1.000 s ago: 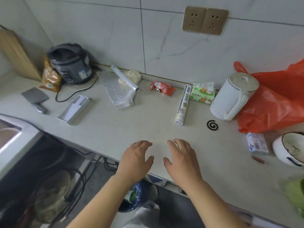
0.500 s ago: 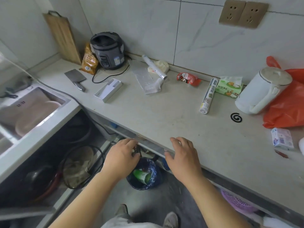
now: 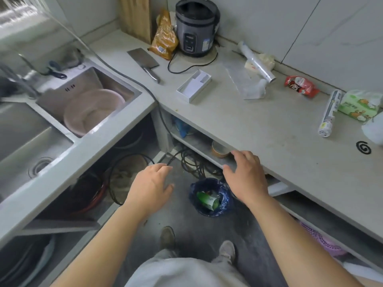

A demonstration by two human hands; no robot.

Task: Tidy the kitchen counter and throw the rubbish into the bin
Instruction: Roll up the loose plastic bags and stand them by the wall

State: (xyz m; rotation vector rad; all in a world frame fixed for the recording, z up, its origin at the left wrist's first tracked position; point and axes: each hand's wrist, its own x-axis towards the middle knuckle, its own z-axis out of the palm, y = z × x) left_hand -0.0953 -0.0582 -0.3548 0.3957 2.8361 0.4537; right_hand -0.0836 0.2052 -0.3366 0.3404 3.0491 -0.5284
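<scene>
Both hands are released and hold nothing. The left hand (image 3: 151, 187) hangs over the floor with fingers loosely spread. The right hand (image 3: 246, 179) is likewise slack, its fingertips (image 3: 237, 155) at the front edge of the table (image 3: 269, 129) (contact cannot be confirmed). Between and below the hands, the bin (image 3: 209, 196), lined with a dark blue bag, stands on the floor just in front of the table's lower shelf. A green item lies in it, its kind unclear. On the table, well apart from the hands, lie a black coil (image 3: 363, 147), a printed roll (image 3: 328, 114) beside a green tissue pack (image 3: 360, 104), a white open box (image 3: 193, 85), a clear plastic sheet (image 3: 244, 83), a red wrapper (image 3: 301, 87) and a cling film roll (image 3: 256, 62). A white object (image 3: 373, 129) is cut off at the right edge. Farthest back are a cleaver (image 3: 145, 61), an orange bag (image 3: 164, 38) and a rice cooker (image 3: 195, 27).
</scene>
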